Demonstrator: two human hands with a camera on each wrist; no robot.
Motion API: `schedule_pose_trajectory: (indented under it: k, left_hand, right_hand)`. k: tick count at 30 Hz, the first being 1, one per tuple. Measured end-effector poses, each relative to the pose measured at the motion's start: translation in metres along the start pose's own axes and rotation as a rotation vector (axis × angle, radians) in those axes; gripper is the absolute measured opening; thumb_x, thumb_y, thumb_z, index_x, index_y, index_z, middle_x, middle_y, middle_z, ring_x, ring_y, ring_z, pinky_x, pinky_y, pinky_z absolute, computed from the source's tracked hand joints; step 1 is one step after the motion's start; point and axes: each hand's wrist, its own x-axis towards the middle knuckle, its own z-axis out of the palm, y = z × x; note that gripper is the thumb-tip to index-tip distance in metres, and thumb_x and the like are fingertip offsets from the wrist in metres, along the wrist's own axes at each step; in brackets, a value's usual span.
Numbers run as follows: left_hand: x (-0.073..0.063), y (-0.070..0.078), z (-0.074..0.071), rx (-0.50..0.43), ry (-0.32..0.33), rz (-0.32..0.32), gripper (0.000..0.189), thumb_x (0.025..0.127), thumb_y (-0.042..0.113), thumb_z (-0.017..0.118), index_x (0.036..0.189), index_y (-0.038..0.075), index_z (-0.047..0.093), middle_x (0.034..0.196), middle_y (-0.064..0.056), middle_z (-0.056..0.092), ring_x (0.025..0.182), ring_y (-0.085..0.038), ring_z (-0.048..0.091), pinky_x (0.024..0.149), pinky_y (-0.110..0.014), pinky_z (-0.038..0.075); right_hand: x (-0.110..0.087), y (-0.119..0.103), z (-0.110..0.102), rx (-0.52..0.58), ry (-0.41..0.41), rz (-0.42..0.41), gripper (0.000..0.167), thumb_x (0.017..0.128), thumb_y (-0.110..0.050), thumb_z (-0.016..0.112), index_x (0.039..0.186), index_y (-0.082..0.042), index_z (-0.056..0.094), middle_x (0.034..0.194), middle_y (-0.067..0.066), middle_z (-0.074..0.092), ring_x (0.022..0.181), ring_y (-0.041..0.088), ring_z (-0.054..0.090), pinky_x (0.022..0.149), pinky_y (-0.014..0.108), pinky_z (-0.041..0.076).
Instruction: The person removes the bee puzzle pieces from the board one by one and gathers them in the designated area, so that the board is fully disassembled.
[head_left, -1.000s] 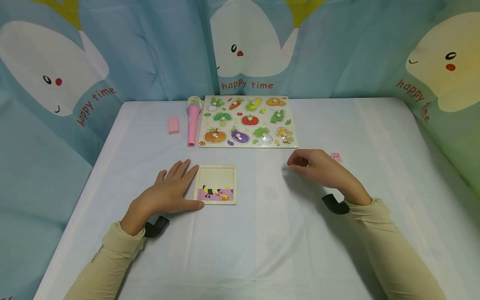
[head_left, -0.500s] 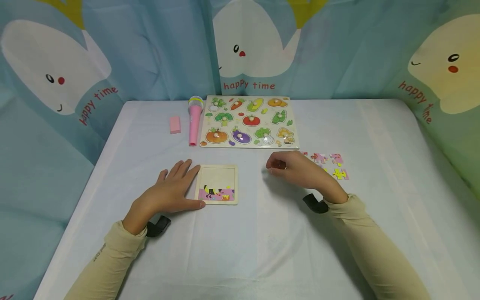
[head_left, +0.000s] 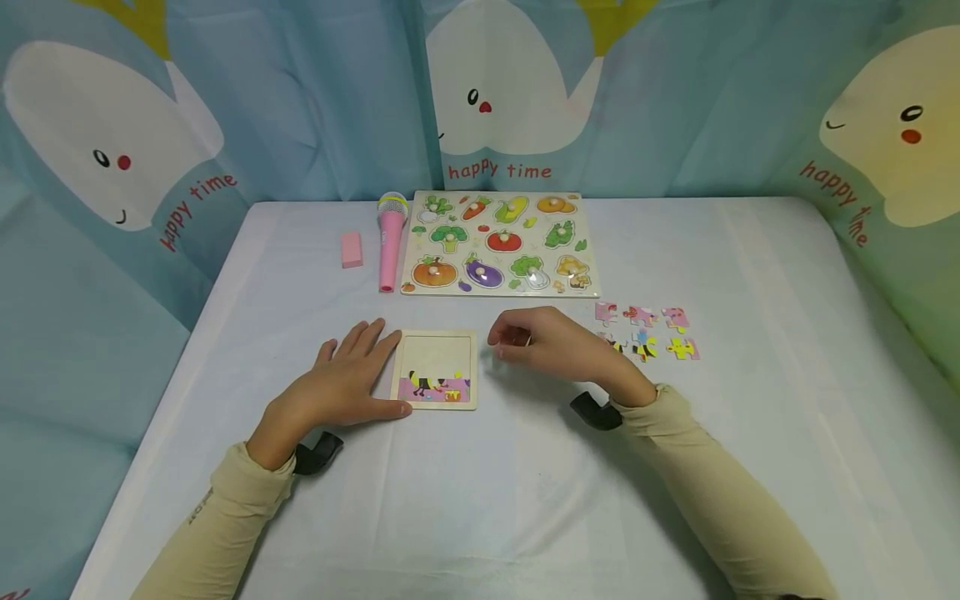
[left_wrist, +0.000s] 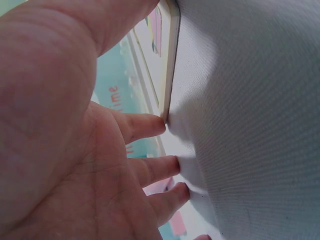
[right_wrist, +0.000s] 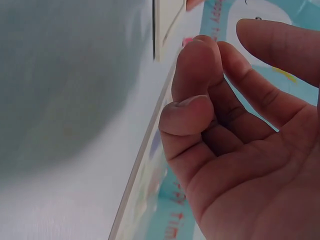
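Note:
A square wooden puzzle tray (head_left: pixel 437 354) lies flat, its bottom strip filled with pink, yellow and black picture pieces. At its left side my left hand (head_left: pixel 335 386) spreads straight fingers, with thumb and index finger touching the corners. The left wrist view has the index fingertip against the tray's edge (left_wrist: pixel 170 65) and other fingertips on the cloth. Just right of the tray hovers my right hand (head_left: pixel 558 343), fingers loosely bent. In the right wrist view, thumb and fingers stand apart with nothing between them. Behind this hand lie several loose jigsaw pieces (head_left: pixel 640 317) in two rows.
A vegetable peg puzzle board (head_left: pixel 491 229) lies at the back of the white-covered table (head_left: pixel 480 508). Left of it are a pink toy microphone (head_left: pixel 389 242) and a small pink block (head_left: pixel 351 250). A blue whale-print curtain (head_left: pixel 337 100) borders the table.
My right hand has moved left from the loose pieces toward the tray, uncovering them. The left hand and tray have stayed in place.

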Motion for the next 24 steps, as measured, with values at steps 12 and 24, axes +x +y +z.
schedule_pose_trajectory:
  k: [12, 24]
  left_hand:
    - [-0.001, -0.001, 0.001, 0.0, 0.003, 0.008, 0.106, 0.094, 0.052, 0.079, 0.169, 0.001, 0.024, 0.175, -0.027, 0.011, 0.16, -0.049, 0.006, 0.12, -0.077, 0.008]
    - [0.0, -0.002, -0.001, 0.012, -0.006, 0.007, 0.106, 0.094, 0.053, 0.079, 0.169, 0.002, 0.025, 0.176, -0.026, 0.011, 0.161, -0.048, 0.006, 0.12, -0.077, 0.008]
  right_hand:
    - [0.025, -0.019, 0.031, 0.0, -0.095, -0.074, 0.01, 0.099, -0.003, 0.074, 0.108, -0.001, 0.074, 0.087, -0.001, 0.066, 0.083, 0.015, 0.059, 0.076, 0.03, 0.052]
    - [0.049, -0.033, 0.058, -0.107, -0.165, -0.119, 0.017, 0.097, 0.001, 0.072, 0.114, 0.0, 0.074, 0.088, 0.0, 0.063, 0.081, 0.013, 0.057, 0.074, 0.026, 0.049]
